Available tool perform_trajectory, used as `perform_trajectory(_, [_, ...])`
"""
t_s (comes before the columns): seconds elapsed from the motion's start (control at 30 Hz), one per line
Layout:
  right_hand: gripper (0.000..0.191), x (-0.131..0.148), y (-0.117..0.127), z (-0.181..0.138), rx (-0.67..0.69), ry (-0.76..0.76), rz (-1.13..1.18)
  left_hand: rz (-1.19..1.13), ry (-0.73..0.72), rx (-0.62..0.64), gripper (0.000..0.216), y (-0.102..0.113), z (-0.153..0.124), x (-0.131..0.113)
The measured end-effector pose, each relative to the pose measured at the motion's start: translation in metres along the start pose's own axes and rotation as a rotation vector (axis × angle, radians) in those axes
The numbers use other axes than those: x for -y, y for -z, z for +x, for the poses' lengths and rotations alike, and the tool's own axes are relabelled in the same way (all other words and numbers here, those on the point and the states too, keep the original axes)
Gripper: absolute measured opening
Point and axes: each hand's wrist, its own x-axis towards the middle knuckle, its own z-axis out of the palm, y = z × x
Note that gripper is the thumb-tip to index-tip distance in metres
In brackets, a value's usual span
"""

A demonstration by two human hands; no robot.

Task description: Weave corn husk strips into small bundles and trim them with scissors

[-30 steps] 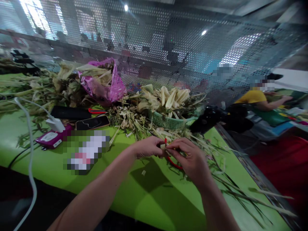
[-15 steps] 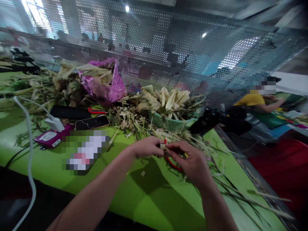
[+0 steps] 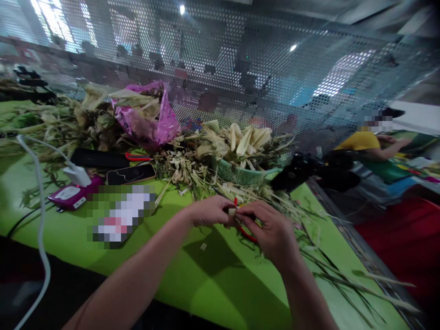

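Note:
My left hand (image 3: 210,211) and my right hand (image 3: 271,231) meet above the green table (image 3: 213,279). Their fingertips pinch a small pale folded leaf piece (image 3: 232,211) between them. My right hand also seems to hold red-handled scissors (image 3: 248,234), whose red loop shows under its fingers. Just behind my hands lies a heap of cut palm leaf strips (image 3: 192,176).
A green basket (image 3: 240,175) of pale leaves stands behind the heap. A pink plastic bag (image 3: 151,121), two phones (image 3: 130,174), a magenta power bank (image 3: 74,195) with a white cable (image 3: 39,192) lie left. A perforated metal screen (image 3: 240,68) backs the table. A person in yellow (image 3: 360,142) sits right.
My hands stay together on the leaf piece; the fingers of my right hand have shifted slightly. The view has dipped a little.

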Motion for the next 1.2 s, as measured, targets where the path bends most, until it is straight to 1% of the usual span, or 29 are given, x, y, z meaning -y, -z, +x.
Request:
perform_trajectory(0.1, [0.01,0.001,0.002,0.001,0.011,-0.048,0.076,0.031,-0.006,-0.011,0.012,0.001,0.002,0.004])
perform_trajectory(0.23, [0.014,0.001,0.006,0.002,0.049,-0.143,0.162,0.041,-0.04,-0.04,0.011,0.003,0.002,0.007])
perform_trajectory(0.33, [0.014,-0.001,0.006,0.002,0.038,-0.191,0.21,0.058,-0.045,-0.047,0.012,0.003,0.001,0.006])
perform_trajectory(0.47, [0.018,-0.003,0.001,0.001,0.009,-0.323,0.33,0.093,-0.039,-0.067,0.009,0.002,0.0,0.004])
perform_trajectory(0.53, [0.02,-0.003,0.0,0.001,-0.013,-0.351,0.332,0.099,-0.043,-0.064,0.007,0.002,0.0,0.004])
perform_trajectory(0.6, [0.018,-0.003,0.0,0.001,-0.028,-0.327,0.283,0.103,-0.054,-0.048,0.006,0.001,0.0,0.005])
perform_trajectory(0.73, [0.012,-0.002,0.0,0.001,-0.024,-0.231,0.23,0.095,-0.077,-0.024,0.006,0.001,0.0,0.006])
perform_trajectory(0.9, [0.011,0.002,0.001,0.002,-0.06,-0.104,0.137,-0.008,-0.09,-0.034,0.007,0.001,-0.002,0.002])
perform_trajectory(1.07, [0.01,0.004,0.001,0.002,-0.13,-0.111,0.167,-0.11,-0.084,-0.028,0.013,0.0,-0.004,-0.004])
perform_trajectory(1.2, [0.009,0.004,-0.004,0.001,-0.123,-0.084,0.13,-0.066,-0.095,-0.043,0.01,-0.001,-0.003,-0.001])
